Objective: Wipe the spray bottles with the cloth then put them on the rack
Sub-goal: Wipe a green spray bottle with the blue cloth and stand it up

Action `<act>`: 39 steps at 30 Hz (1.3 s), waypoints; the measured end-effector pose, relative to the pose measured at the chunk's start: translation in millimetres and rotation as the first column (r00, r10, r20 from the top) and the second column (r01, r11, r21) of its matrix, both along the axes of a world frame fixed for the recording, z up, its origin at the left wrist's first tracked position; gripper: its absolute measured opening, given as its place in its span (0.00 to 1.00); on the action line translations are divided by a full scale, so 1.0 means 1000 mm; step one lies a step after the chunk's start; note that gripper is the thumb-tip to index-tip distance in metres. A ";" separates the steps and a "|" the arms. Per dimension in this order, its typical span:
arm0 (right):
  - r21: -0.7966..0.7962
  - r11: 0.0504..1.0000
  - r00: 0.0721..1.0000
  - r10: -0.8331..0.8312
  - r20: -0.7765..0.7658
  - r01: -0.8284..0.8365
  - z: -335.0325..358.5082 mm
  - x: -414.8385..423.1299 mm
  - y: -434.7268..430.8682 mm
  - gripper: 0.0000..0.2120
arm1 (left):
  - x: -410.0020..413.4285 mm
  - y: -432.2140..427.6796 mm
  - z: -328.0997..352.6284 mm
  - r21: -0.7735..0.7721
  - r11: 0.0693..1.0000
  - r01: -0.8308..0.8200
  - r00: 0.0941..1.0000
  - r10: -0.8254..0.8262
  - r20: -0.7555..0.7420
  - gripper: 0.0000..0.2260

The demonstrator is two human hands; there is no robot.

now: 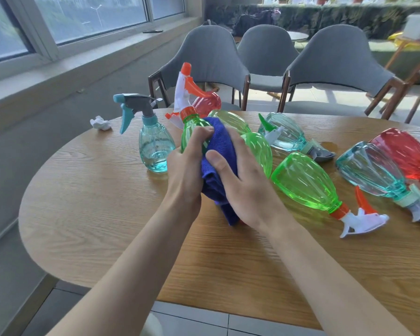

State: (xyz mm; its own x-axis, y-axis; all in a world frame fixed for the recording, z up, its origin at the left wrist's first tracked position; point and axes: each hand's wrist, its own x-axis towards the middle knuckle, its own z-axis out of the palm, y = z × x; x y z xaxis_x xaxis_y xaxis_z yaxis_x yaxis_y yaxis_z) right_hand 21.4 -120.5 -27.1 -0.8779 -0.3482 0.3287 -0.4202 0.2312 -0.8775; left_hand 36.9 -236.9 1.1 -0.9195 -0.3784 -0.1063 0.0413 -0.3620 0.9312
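In the head view, the left hand (187, 166) gripped a green bottle (189, 132) just below its orange cap, fingers curled round the shoulder and their tips touching the cloth (222, 144). The bottle was tilted, with its sprayer (183, 93) pointing up and away from the person. The right hand (243, 187) was closed over the blue cloth, which wrapped the bottle's body. Its thumb lay flat on the fabric, and its fingers curved round the far side, out of sight. A fold of cloth hung down between the wrists, above the table (102, 214). Just left of the left hand a teal bottle (154, 146) stood upright. Right of the right hand a second green bottle (308, 183) lay on its side with its sprayer toward the person. Beyond the hands more bottles lay in a cluster: a third green one (258, 149), a pale one (228, 120), a teal one (286, 132) and a red one (207, 103). Far to the right another teal bottle (371, 170) and a red bottle (403, 154) lay touching. Far left of the hands sat a crumpled tissue (100, 122).
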 end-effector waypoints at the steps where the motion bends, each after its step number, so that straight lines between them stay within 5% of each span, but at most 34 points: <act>1: 0.001 1.000 1.000 -0.004 -0.014 0.004 -0.001 0.000 0.001 0.31 | 0.001 0.001 0.000 -0.003 1.000 -0.001 1.000 0.001 -0.005 0.15; 4: -0.058 0.998 1.000 -0.019 0.015 0.020 0.001 -0.001 0.001 0.26 | 0.003 0.003 -0.001 -0.081 0.997 0.016 0.999 -0.019 -0.036 0.17; 7: -0.209 0.977 0.978 -0.002 0.209 0.047 0.006 -0.008 0.002 0.22 | 0.006 0.006 0.001 -0.162 0.985 0.061 0.996 -0.070 -0.049 0.10; 11: -0.467 0.873 0.866 0.122 0.485 0.139 0.017 -0.006 0.008 0.26 | 0.009 0.009 -0.002 -0.300 0.946 0.123 0.988 -0.144 -0.048 0.16; 15: -0.293 0.953 0.980 -0.013 0.199 0.072 0.010 0.000 -0.003 0.22 | 0.005 0.001 -0.001 -0.195 0.978 0.068 0.993 -0.085 -0.082 0.16; 19: -0.100 0.995 1.000 -0.009 -0.013 0.008 0.002 0.002 -0.002 0.25 | 0.003 -0.004 -0.001 -0.143 0.989 0.041 0.993 -0.056 -0.107 0.14; 23: -0.233 0.972 0.993 -0.016 0.113 0.042 0.009 -0.008 0.005 0.17 | 0.003 -0.001 -0.004 -0.293 0.949 0.117 0.985 -0.148 -0.087 0.19; 26: -0.264 0.957 0.969 -0.057 0.239 0.121 0.006 -0.015 0.006 0.25 | 0.005 0.004 -0.005 -0.355 0.920 0.168 0.978 -0.200 -0.055 0.18; 34: -0.086 0.990 0.993 -0.111 0.033 0.113 0.004 0.002 0.000 0.21 | 0.004 0.002 -0.001 -0.346 0.938 0.037 0.996 -0.064 -0.067 0.16; 39: -0.325 0.932 0.936 -0.039 0.349 0.160 0.012 -0.014 0.007 0.31 | 0.012 0.010 0.001 -0.585 0.808 0.063 0.980 -0.162 -0.118 0.14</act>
State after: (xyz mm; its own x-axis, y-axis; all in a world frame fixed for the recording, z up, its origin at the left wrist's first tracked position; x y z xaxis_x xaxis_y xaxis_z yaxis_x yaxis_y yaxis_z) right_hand 7.0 -113.1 -15.2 -0.9804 -0.1721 0.0958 -0.0822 -0.0844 -0.9930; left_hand 48.4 -227.2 1.7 -0.9448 -0.2176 0.2450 0.1949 0.2277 0.9540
